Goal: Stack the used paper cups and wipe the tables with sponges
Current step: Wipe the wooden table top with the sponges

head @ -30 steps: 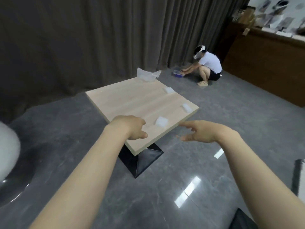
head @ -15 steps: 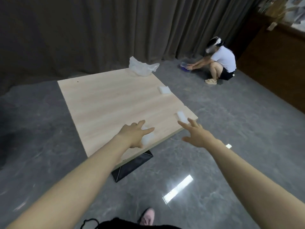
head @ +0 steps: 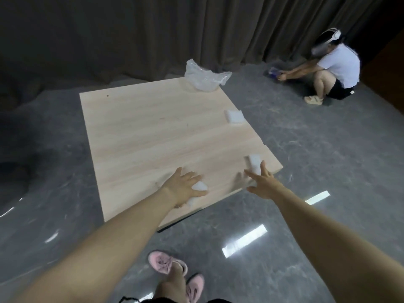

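Advanced since earlier, left hand (head: 182, 189) rests spread-fingered on a white rectangular sponge (head: 199, 187) near the pale wooden surface's (head: 153, 127) edge; right hand (head: 263, 182), open, touches a second white sponge (head: 254, 163).

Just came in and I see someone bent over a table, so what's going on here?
A person is at a wooden table with white sponges on it. The left hand rests on one sponge near the front edge. The right hand reaches with spread fingers to a second sponge by the corner. A third sponge lies untouched, with a plastic bag at the far corner.
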